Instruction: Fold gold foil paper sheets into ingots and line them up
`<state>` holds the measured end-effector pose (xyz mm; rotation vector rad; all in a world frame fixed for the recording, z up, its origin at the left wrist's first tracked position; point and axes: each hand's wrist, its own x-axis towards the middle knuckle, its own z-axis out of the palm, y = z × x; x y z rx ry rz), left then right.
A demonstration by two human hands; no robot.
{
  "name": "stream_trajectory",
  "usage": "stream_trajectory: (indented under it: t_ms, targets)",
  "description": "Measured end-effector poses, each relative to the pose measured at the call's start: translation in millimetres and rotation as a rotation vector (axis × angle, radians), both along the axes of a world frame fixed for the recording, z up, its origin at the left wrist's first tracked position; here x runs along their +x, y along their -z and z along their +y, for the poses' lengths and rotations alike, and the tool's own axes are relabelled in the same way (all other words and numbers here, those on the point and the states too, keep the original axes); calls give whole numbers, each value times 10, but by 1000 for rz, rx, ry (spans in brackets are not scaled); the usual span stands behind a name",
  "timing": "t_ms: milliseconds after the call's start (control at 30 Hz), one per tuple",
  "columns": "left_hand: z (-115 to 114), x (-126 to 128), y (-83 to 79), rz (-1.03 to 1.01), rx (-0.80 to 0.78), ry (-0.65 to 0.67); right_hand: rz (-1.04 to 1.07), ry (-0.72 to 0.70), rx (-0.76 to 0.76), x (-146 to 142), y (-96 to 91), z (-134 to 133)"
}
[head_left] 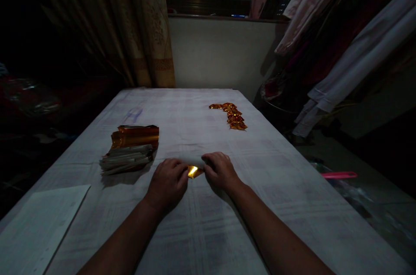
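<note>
Between my two hands is a sheet of gold foil paper (191,162), its pale back curled over and a shiny gold part showing below. My left hand (168,181) pinches its left end, thumb against fingers. At the right end, my right hand (221,171) grips it the same way. To the left lies a stack of gold foil paper (134,136), bent over, with greyish sheet edges (128,159) at its near side. Farther off to the right, several folded gold foil pieces (234,115) lie in a curved row.
A plaid cloth covers the table (182,114). A white sheet (42,223) lies at the near left corner. Behind hang a curtain (139,28) and a pale wall (224,50). Clothes (364,50) hang on the right, above a pink handle (339,175) low beside the table.
</note>
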<state>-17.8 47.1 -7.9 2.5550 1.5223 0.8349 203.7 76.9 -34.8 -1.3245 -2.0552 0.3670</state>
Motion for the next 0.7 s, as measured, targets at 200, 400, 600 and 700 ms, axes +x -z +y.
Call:
stream_trajectory:
  t_ms: [200, 400, 600, 700]
  targets:
    - [-39, 122, -42, 115, -44, -85, 42, 36, -35, -15, -22, 22]
    - [9, 136, 9, 115, 22, -104, 15, 11, -92, -14, -73, 30]
    - [-44, 209, 22, 58, 28, -13, 14, -2, -102, -5, -89, 25]
    - [-58, 214, 26, 19, -14, 26, 14, -10, -105, 2, -77, 33]
